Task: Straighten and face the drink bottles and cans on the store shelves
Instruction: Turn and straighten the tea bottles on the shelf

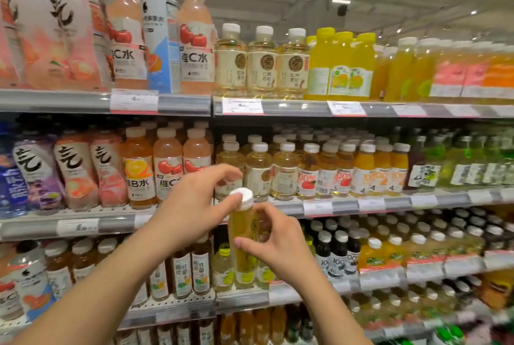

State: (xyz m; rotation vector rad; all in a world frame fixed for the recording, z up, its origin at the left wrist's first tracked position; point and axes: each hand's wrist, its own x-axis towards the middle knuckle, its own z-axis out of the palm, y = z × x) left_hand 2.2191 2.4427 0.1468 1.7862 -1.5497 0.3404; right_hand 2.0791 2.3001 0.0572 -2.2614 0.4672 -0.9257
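1. Bottle (244,236) of pale yellow drink, upright, is held in front of the shelves, clear of them, at about the level of the second rail (347,207).
2. Its white cap (242,197) sits between the two hands.
3. Left hand (192,205) reaches to the cap, thumb against its side and fingers curled above it, so it pinches the cap.
4. Right hand (278,241) grips the bottle's body from the right, thumb across the front and fingers curled behind.
5. Behind the hands, the second shelf carries a row of similar pale bottles (258,169) with white caps, upright, labels mostly forward.
6. Above, the top shelf holds three like bottles (261,62) side by side.
7. Price tags (242,107) line the rails.
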